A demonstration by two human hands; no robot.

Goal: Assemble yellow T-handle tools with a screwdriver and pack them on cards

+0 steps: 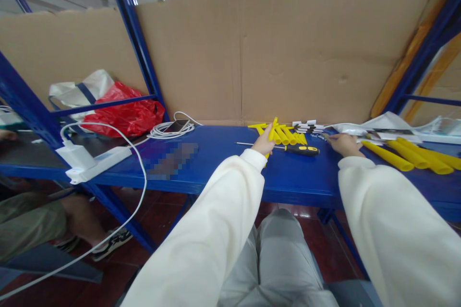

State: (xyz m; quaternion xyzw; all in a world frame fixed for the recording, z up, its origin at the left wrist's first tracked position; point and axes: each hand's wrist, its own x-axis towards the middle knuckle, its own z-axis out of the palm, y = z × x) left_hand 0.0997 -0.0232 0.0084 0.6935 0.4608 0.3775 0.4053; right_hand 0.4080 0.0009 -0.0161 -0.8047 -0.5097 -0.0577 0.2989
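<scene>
My left hand (264, 142) is closed round a yellow plastic piece (274, 126), whose ends stick out above and below the fingers. Just beyond it lies a row of yellow T-shaped plastic pieces (288, 136). A screwdriver (302, 150) with a black and yellow handle lies beside that hand, its shaft passing partly behind the fingers. My right hand (344, 145) is low over the table by a scatter of small silvery bits (320, 136). Its fingertips are drawn together among them; whatever they pinch is too small to name. Several yellow tapered tubes (414, 154) lie to its right.
Small black-and-white packets (309, 126) and clear plastic bags (382, 124) lie at the back of the blue table (223, 163). To the left are a phone (176, 126), a coiled white cable, a power strip (111, 159) and a red bag (124, 110). Another person sits at far left.
</scene>
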